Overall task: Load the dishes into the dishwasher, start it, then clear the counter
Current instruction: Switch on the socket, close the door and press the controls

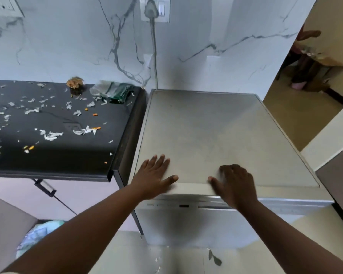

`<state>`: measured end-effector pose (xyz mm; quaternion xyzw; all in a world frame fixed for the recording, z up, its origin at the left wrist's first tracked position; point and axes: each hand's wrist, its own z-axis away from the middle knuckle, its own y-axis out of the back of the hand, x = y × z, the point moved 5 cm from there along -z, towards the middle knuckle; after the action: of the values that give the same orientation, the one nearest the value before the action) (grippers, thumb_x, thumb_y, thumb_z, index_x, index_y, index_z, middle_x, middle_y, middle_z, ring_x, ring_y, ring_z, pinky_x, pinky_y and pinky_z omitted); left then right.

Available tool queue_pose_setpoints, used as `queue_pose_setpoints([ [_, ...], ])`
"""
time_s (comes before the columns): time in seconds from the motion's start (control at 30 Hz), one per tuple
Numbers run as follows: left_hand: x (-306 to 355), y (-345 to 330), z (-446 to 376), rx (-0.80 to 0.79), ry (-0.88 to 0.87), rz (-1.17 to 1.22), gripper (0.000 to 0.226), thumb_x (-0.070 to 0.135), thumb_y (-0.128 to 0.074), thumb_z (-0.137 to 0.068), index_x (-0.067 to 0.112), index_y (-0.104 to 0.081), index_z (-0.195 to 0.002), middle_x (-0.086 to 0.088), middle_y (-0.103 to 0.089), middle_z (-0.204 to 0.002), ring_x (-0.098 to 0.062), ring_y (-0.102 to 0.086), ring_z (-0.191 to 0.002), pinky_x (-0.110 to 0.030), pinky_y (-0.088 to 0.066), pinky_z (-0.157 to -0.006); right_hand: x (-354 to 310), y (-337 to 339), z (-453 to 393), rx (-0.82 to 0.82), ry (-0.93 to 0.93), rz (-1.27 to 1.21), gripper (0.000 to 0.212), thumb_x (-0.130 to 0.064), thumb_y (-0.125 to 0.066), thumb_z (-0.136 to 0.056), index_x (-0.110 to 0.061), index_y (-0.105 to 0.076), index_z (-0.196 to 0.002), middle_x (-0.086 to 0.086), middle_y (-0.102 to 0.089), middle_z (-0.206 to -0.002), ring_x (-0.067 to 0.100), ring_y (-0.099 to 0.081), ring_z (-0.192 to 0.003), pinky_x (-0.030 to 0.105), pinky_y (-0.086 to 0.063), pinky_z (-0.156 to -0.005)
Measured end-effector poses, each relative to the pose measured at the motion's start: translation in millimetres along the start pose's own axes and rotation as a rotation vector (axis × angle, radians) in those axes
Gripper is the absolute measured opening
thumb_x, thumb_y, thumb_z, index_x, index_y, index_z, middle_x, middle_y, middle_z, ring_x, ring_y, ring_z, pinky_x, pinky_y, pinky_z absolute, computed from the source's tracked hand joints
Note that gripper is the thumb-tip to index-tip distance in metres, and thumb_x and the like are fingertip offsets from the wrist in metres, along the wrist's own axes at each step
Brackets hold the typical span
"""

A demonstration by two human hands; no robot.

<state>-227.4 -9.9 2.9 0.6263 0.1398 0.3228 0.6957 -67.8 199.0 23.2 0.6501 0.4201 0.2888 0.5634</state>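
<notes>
Resting flat near the front edge of the grey, square-topped dishwasher [206, 135], the left hand [156, 175] lay with fingers straight and spread, thumb at the rim. The right hand [234, 182] pressed beside it, fingers curled at the knuckles, holding nothing. Control-strip markings below the fingers were too blurred to read; the black counter [53, 155], strewn with white scraps [52, 135], stood just left.
</notes>
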Motion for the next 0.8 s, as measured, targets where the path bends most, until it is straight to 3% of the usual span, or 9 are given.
queue_pose_setpoints([
  [0.07,-5.9,2.9,-13.2,0.027,0.096,0.015,0.101,0.082,0.002,-0.071,0.025,0.009,-0.153,0.001,0.018,-0.16,-0.018,0.02,-0.146,-0.037,0.013,-0.117,-18.7,-9.4,-18.2,-0.078,0.058,-0.038,0.079,-0.076,-0.03,-0.079,-0.017,-0.057,-0.125,0.015,-0.056,-0.129,0.037,-0.051,-0.123,0.045,-0.041,-0.099],
  [0.1,-8.4,4.7,-18.5,0.041,0.125,0.02,0.1,0.082,0.001,-0.072,0.023,0.01,-0.154,0.0,0.02,-0.16,-0.019,0.021,-0.146,-0.038,0.014,-0.118,-27.3,-12.5,-27.9,-0.122,0.083,-0.05,0.091,-0.081,-0.022,-0.077,-0.019,-0.045,-0.14,0.014,-0.04,-0.148,0.034,-0.033,-0.139,0.045,-0.028,-0.111],
  [0.17,-15.3,10.9,-30.1,0.064,0.16,0.008,0.103,0.081,0.003,-0.071,0.019,0.01,-0.153,-0.002,0.021,-0.159,-0.02,0.023,-0.145,-0.039,0.015,-0.118,-45.9,-18.4,-51.0,-0.176,0.132,-0.084,0.105,-0.087,-0.002,-0.07,-0.024,-0.019,-0.152,0.005,-0.011,-0.161,0.025,-0.001,-0.149,0.04,-0.003,-0.119],
  [0.27,-27.9,23.0,-52.5,0.1,0.191,-0.067,0.108,0.08,0.009,-0.066,0.016,0.011,-0.153,-0.005,0.02,-0.16,-0.022,0.024,-0.145,-0.041,0.017,-0.117,-71.4,-26.1,-87.7,-0.154,0.216,-0.121,0.116,-0.085,0.022,-0.06,-0.024,-0.009,-0.154,0.002,-0.002,-0.162,0.023,0.008,-0.148,0.036,0.007,-0.117],
  [0.37,-43.1,35.1,-78.6,0.134,0.219,-0.118,0.109,0.08,0.014,-0.065,0.015,0.012,-0.153,-0.006,0.021,-0.159,-0.019,0.029,-0.142,-0.04,0.021,-0.114,-91.3,-38.1,-126.3,-0.156,0.322,-0.106,0.115,-0.082,0.026,-0.06,-0.023,-0.003,-0.154,0.004,0.004,-0.162,0.023,0.015,-0.147,0.033,0.014,-0.113],
  [0.57,-72.2,70.4,-116.9,0.178,0.302,-0.143,0.123,0.082,0.038,-0.049,0.015,0.018,-0.15,-0.008,0.023,-0.158,-0.022,0.034,-0.138,-0.04,0.022,-0.113,-119.8,-41.3,-205.8,-0.151,0.483,-0.111,0.107,-0.08,0.02,-0.068,-0.021,-0.003,-0.154,0.006,0.004,-0.161,0.024,0.025,-0.138,0.035,0.017,-0.111],
  [0.7,-88.6,97.9,-128.1,0.232,0.34,-0.133,0.102,0.081,0.026,-0.062,0.018,0.027,-0.142,-0.006,0.029,-0.155,-0.024,0.035,-0.139,-0.04,0.023,-0.114,-143.9,-26.8,-249.8,-0.116,0.539,-0.083,0.093,-0.074,0.006,-0.078,-0.021,0.003,-0.154,0.006,0.011,-0.16,0.026,0.025,-0.14,0.036,0.018,-0.111],
  [0.8,-109.0,128.7,-148.6,0.296,0.323,-0.143,0.096,0.079,0.014,-0.069,0.019,0.027,-0.143,-0.004,0.032,-0.154,-0.024,0.037,-0.137,-0.039,0.025,-0.113,-168.4,-13.0,-290.2,-0.057,0.528,-0.083,0.089,-0.073,-0.002,-0.084,-0.018,-0.005,-0.154,0.008,0.004,-0.16,0.029,0.017,-0.143,0.04,0.011,-0.113],
])
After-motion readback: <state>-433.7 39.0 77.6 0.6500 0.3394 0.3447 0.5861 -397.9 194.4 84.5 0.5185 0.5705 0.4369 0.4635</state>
